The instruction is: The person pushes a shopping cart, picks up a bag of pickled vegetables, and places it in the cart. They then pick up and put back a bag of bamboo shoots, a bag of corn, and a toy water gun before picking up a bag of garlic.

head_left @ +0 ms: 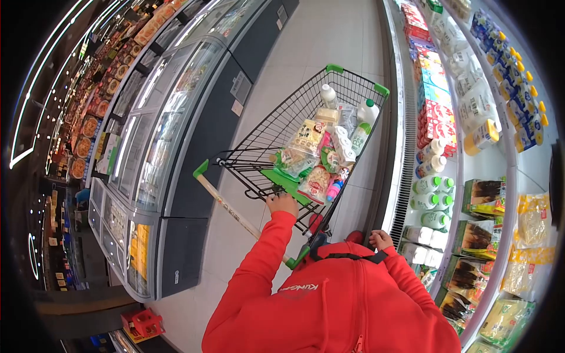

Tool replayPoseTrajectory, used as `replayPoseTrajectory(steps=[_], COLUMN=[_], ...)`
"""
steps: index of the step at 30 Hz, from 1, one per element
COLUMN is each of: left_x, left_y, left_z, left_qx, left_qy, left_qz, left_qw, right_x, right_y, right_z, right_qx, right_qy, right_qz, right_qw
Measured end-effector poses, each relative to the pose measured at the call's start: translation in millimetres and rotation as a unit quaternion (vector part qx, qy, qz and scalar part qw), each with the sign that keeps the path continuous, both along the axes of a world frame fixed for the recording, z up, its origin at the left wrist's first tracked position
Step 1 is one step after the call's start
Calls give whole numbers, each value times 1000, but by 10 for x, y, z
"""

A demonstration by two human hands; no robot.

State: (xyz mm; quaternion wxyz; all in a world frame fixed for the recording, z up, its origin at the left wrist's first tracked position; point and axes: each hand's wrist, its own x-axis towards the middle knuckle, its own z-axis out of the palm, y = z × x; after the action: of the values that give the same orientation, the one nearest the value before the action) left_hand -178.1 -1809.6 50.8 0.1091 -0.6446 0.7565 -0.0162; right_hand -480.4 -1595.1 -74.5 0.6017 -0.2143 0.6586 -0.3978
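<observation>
My left hand (282, 205) reaches over the handle bar (229, 209) of a shopping cart (253, 138), its fingers closed at the black wire near the green seat flap (281, 178). Inside the cart lie a bag of pale food (307, 138), a white bottle (329, 96), a green-capped bottle (368, 110), a red and clear snack bag (316, 182) and other packages. My right hand (381, 240) is low beside my body, its fingers curled, near the refrigerated shelf's edge. Whether it holds anything is too small to tell.
Glass-topped freezers (194, 112) line the left side. On the right, an open refrigerated shelf (456, 223) holds green-capped bottles (435, 202), red boxes (438, 126) and bagged goods (532, 220). A red crate (147, 323) stands at the lower left. Tiled floor (318, 35) runs ahead between them.
</observation>
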Motion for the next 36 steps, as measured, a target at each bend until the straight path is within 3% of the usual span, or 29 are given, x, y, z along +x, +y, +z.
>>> replayPoseTrajectory(steps=[11, 15, 18, 19, 22, 25, 28, 31, 33, 35, 36], left_x=[10, -161, -206, -208, -317, -547, -777, -970, -1027, -1071, -1093], left_y=[1, -88, -187, -183, -129, -241, -477, -762, -818, -843, -857], left_z=[40, 138, -404, -732, -898, -864, -1390, -1908, -1957, -2107, -2180], left_qx=[45, 156, 248, 246, 292, 491, 344, 269, 265, 269, 268], left_qy=[7, 83, 254, 269, 294, 419, 332, 201, 256, 265, 270], left_qz=[-24, -12, 54, 43, -27, 72, -78, -133, 23, 104, 145], left_qw=[999, 984, 933, 930, 910, 760, 875, 932, 929, 920, 913], right_x=[142, 133, 168, 164, 148, 68, 79, 98, 72, 39, -55], right_y=[-182, -191, -229, -228, -167, -101, -69, -81, 15, 129, 295], right_z=[219, 204, 255, 252, 143, 35, 25, 159, 172, 247, 135], right_qx=[33, 34, 40, 42, 44, 21, 19, 34, 42, 75, 58], right_qy=[3, 5, 14, 18, 34, 91, 133, 145, 126, 118, 169], right_qz=[53, 75, 83, 85, 83, 119, 151, 151, 121, 83, 111], right_qw=[998, 997, 996, 995, 995, 988, 979, 977, 984, 987, 978])
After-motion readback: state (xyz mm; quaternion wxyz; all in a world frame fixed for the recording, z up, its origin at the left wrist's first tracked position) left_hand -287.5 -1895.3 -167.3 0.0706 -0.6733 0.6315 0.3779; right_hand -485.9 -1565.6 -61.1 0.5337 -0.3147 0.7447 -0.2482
